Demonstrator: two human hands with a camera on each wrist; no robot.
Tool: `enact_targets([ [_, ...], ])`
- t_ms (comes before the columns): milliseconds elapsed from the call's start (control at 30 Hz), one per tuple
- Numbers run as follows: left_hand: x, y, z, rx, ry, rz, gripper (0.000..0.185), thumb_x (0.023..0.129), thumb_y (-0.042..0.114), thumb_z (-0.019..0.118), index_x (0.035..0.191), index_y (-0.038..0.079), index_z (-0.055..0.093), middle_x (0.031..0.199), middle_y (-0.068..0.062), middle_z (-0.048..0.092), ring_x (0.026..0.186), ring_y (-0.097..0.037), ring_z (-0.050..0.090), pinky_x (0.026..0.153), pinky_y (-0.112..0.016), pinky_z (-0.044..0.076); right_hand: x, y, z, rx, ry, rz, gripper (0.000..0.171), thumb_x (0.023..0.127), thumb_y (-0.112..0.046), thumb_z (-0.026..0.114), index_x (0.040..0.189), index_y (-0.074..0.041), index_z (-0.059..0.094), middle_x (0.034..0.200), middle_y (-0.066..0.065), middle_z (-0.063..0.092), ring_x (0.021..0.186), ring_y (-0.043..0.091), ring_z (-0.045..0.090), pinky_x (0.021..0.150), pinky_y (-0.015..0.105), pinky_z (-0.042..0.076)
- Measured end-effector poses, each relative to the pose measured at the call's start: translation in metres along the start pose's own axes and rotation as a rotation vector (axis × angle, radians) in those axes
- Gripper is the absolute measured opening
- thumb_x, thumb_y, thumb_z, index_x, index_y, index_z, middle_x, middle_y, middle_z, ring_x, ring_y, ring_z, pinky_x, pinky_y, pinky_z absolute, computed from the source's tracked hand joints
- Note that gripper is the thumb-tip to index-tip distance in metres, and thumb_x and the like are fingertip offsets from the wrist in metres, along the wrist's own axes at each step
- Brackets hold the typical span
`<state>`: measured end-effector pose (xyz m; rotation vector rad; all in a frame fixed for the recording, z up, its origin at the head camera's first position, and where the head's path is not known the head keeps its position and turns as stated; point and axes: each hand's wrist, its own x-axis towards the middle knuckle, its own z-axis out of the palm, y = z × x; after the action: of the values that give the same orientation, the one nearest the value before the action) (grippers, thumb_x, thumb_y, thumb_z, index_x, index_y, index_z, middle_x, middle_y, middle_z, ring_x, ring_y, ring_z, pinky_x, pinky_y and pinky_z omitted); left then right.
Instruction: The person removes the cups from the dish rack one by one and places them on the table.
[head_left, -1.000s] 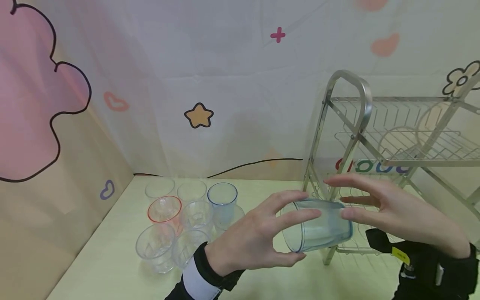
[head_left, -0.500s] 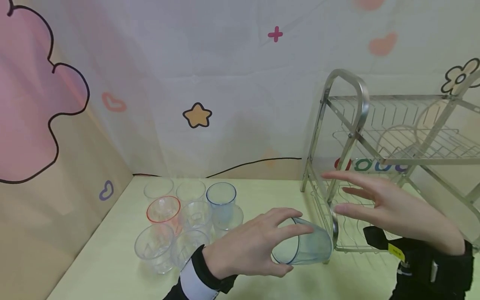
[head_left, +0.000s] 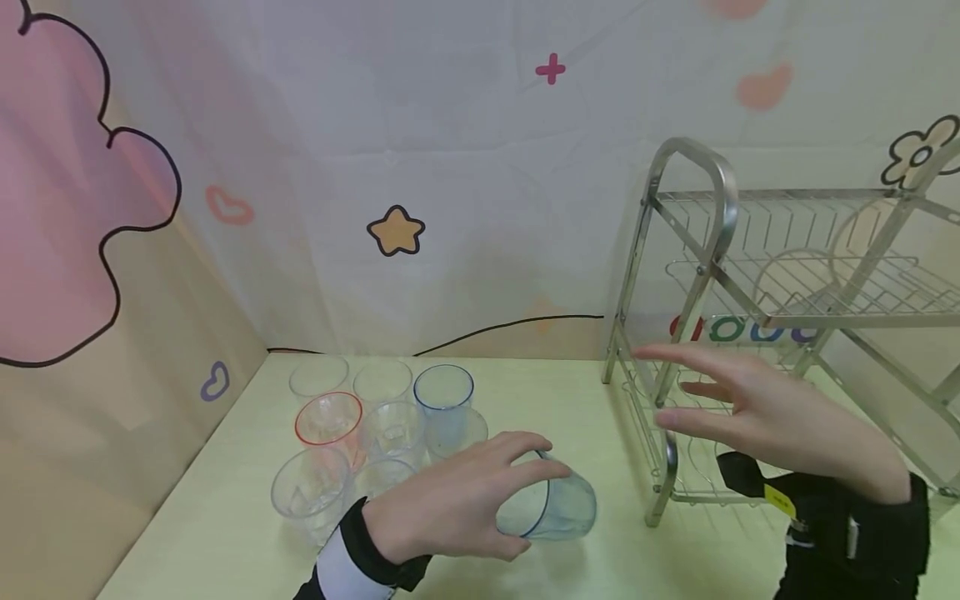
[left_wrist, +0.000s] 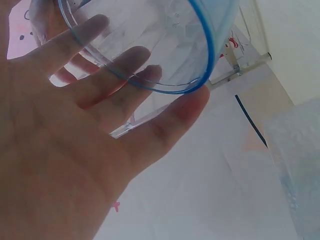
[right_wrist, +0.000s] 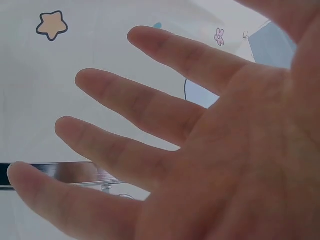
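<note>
My left hand (head_left: 517,500) grips a clear cup with a blue rim (head_left: 555,510). The cup lies tilted on its side, low over the table, with its mouth toward my palm. In the left wrist view my fingers (left_wrist: 125,75) curl around the cup's blue rim (left_wrist: 205,50). My right hand (head_left: 675,392) hovers open with its fingers spread in front of the lower tier of a metal dish rack (head_left: 697,275), holding nothing. The right wrist view shows only my straight, spread fingers (right_wrist: 150,110).
Several clear cups stand grouped at the back left of the pale table (head_left: 225,533), among them a red-rimmed one (head_left: 330,421) and a blue-rimmed one (head_left: 444,393). The two-tier rack fills the right side. A cartoon-printed curtain (head_left: 420,167) hangs behind.
My left hand has carried the cup down and to the left, away from the rack toward the table. My right hand stays open near the rack, drifting slightly left.
</note>
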<state>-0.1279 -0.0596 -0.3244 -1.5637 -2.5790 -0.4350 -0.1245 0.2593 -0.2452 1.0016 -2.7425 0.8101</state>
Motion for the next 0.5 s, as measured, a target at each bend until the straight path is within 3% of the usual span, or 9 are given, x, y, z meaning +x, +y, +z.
enact_targets([
  [233,-0.010,-0.006,0.000,0.008,-0.041,-0.024,0.067,0.077,0.025,0.080,0.138,0.023,0.052,0.141,-0.003,0.045,0.126,-0.014,0.045,0.099,-0.031,0.043,0.002,0.001,0.004,0.023,-0.014,0.056,0.056,0.095,-0.023,0.066,0.146,-0.025,0.044,0.146,0.009,0.045,0.113,0.042,0.059,0.084,0.059,0.050],
  [500,-0.025,-0.015,0.004,0.001,-0.089,-0.072,0.067,0.075,0.021,0.081,0.137,0.023,0.055,0.138,-0.005,0.048,0.124,-0.017,0.047,0.099,-0.033,0.043,0.006,0.002,0.005,0.026,-0.036,0.040,0.056,0.095,-0.023,0.065,0.147,-0.024,0.043,0.148,0.008,0.044,0.123,0.043,0.051,0.089,0.063,0.046],
])
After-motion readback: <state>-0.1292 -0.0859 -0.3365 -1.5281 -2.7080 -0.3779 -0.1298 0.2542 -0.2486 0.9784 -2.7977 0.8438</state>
